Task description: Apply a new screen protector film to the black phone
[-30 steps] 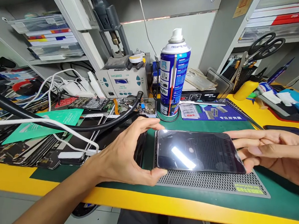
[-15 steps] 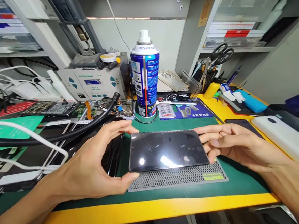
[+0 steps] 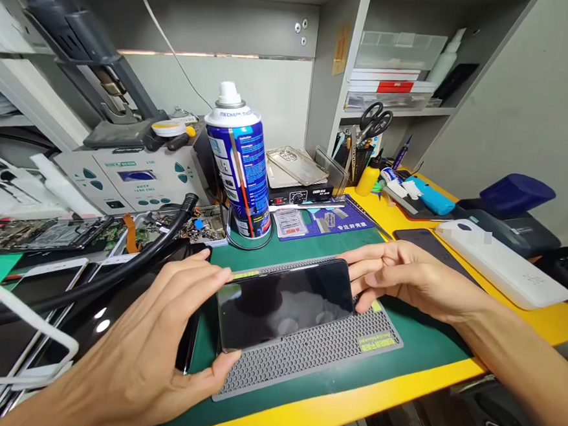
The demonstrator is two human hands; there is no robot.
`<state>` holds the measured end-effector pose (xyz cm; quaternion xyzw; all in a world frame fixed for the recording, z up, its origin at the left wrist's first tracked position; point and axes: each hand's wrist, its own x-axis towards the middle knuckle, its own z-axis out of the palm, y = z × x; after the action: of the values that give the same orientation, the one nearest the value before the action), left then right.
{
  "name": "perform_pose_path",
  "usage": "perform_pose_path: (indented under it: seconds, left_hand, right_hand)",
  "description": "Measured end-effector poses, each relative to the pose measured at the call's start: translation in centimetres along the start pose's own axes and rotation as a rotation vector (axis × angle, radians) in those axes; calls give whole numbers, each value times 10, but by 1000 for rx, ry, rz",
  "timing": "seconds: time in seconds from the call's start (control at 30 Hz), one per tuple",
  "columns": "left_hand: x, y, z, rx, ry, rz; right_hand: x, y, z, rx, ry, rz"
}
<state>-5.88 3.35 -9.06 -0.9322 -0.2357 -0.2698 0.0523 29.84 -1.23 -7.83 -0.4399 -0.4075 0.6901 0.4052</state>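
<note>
At our flat yellow counter [image 3: 348,402], we hold with half-open left hand [image 3: 153,337] and loosely curled right hand [image 3: 406,277] opposite ends of a glossy black rectangular phone [image 3: 287,301], tilted over a grey honeycomb-patterned mat [image 3: 318,350]; a blue-and-white metal spray can [image 3: 242,171] stands behind.

Left hand [image 3: 152,333], right hand [image 3: 413,280], phone [image 3: 287,307] between

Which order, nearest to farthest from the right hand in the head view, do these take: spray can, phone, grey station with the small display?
1. Phone: touching the fingertips of the right hand.
2. Spray can: upright, to the left, behind the phone.
3. Grey station: farther left, past the can.
</note>
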Motion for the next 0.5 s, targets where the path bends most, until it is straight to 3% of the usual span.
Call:
perform_pose_path:
  seconds: [0.3, 0.5]
  left_hand:
    - [2, 1, 1, 52, 80, 161]
    - [0, 1, 7, 69, 105, 157]
  right_hand:
    - [-3, 1, 0, -49, -5, -27]
    - [-2, 1, -1, -66, -4, -29]
